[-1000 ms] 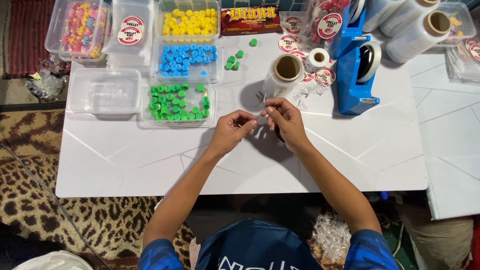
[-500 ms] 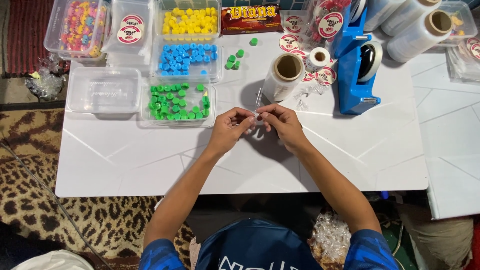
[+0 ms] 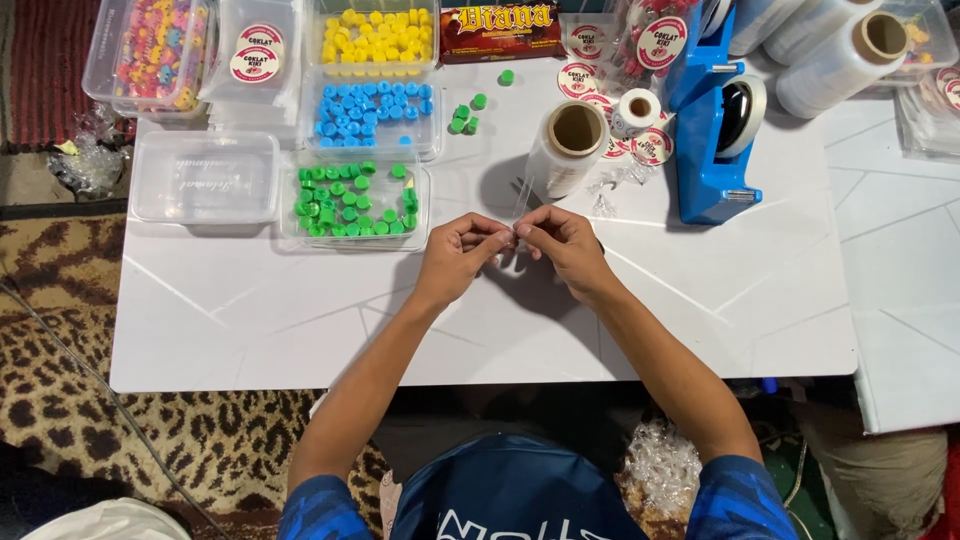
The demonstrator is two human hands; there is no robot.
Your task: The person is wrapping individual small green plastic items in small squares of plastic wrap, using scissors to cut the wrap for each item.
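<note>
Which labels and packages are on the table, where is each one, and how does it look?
Box lid sticker: far left, round, white, red rim.
Flat packet: far edge, centre, rectangular, dark brown and red, yellow print.
Loose stickers: behind the film roll, round, white and red.
Jar sticker: beside the blue tape dispenser, round.

White low table [image 3: 250, 330], leopard-print carpet [image 3: 70, 400], red striped rug [image 3: 45, 60], even overhead light.

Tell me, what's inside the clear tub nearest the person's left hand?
The clear tub holds small green pieces scattered in a loose layer. What lies beneath them is covered.
</note>
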